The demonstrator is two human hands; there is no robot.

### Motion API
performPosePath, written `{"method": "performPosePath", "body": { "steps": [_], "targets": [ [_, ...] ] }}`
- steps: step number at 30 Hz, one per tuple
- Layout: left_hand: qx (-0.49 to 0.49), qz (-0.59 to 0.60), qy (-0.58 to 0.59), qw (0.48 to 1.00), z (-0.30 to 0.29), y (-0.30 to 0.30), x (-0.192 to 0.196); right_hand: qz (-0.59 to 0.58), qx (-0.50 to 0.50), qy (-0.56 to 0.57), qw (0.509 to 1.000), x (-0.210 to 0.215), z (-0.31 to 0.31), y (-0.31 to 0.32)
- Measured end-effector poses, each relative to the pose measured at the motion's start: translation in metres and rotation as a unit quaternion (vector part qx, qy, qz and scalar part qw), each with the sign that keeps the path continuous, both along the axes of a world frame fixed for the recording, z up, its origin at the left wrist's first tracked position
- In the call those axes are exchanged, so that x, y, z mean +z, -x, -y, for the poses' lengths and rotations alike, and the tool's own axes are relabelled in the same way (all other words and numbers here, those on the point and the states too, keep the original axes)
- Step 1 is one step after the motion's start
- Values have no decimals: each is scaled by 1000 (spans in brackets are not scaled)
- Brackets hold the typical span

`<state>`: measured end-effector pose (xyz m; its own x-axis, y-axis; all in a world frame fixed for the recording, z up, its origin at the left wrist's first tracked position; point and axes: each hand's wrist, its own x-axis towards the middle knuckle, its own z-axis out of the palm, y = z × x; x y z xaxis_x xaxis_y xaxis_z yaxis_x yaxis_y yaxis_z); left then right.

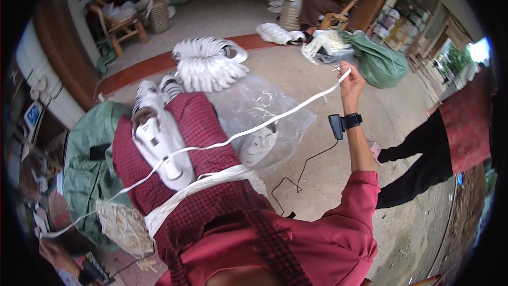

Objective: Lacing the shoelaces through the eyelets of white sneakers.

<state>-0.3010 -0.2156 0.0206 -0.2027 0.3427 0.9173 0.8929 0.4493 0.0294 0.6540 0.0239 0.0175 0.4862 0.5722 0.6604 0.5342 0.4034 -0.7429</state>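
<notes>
Concrete floor (338, 153) spreads under a seated person, with a wooden chair (120, 29) against the far wall on the left. Low at the left edge, the left hand (53, 251) is blurred and dark; whether it grips anything cannot be told, though the white strap (248, 133) ends near it. On the lap, over a red checked cloth (203, 127), lies a white shoe sole (159, 148), with a bundle of white straps (206, 180) across the knees. Beyond lie a heap of white soles (209, 66) and a clear plastic sheet (270, 111). Further right, the raised right hand (351, 82) pinches the strap's far end, pulled taut, near a green sack (378, 63).
</notes>
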Motion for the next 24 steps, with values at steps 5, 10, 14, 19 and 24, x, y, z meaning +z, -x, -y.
{"method": "performPosePath", "body": {
  "steps": [5,10,14,19,24],
  "targets": [
    [-298,80,-21,951,-127,-203,5,-83,264,93,956,-30,-13,173],
    [-483,235,84,839,-174,-308,-5,-78,513,146,842,-49,-25,321],
    [-611,451,115,640,-188,-345,-48,33,545,198,814,-54,-9,358],
    [-617,520,151,571,-173,-353,-67,99,526,252,806,-47,7,355],
    [-595,538,131,582,-164,-355,-79,69,537,255,801,-50,2,359]
  ]
}}
